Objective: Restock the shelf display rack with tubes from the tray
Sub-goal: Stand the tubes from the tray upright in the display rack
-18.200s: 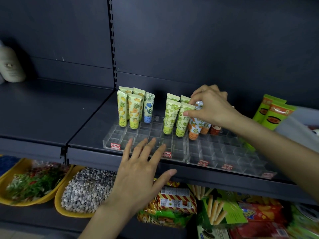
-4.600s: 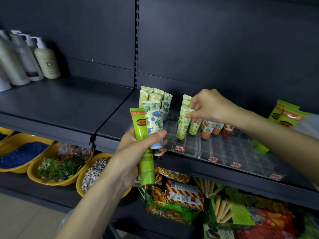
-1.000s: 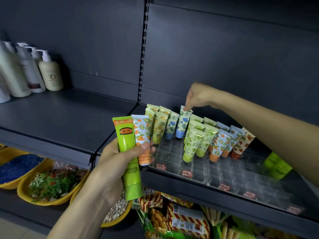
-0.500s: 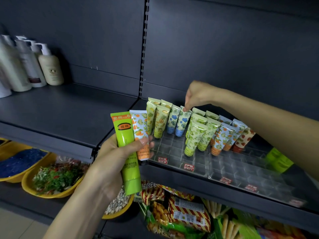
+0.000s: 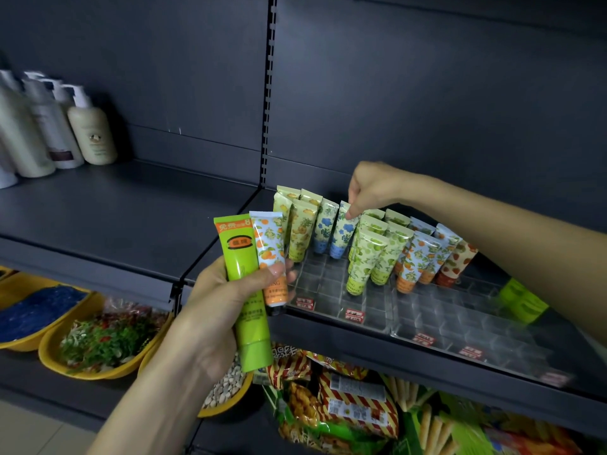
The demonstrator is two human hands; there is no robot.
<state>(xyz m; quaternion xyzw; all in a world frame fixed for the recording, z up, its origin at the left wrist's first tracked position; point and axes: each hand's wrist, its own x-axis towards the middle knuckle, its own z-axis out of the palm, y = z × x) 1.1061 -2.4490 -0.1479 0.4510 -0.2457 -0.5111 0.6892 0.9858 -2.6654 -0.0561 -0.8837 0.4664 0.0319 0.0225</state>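
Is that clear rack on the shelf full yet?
Not full. Tubes stand only in the back rows of the clear display rack; its front rows hold none.

left hand [image 5: 216, 310] and forearm bare | right hand [image 5: 371, 188] and forearm bare

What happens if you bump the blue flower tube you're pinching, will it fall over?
It would probably only lean: the blue-flower tube stands cap-down in a clear rack cell, tilted beside its neighbours. It seems light, since the right hand pinches just its flat top.
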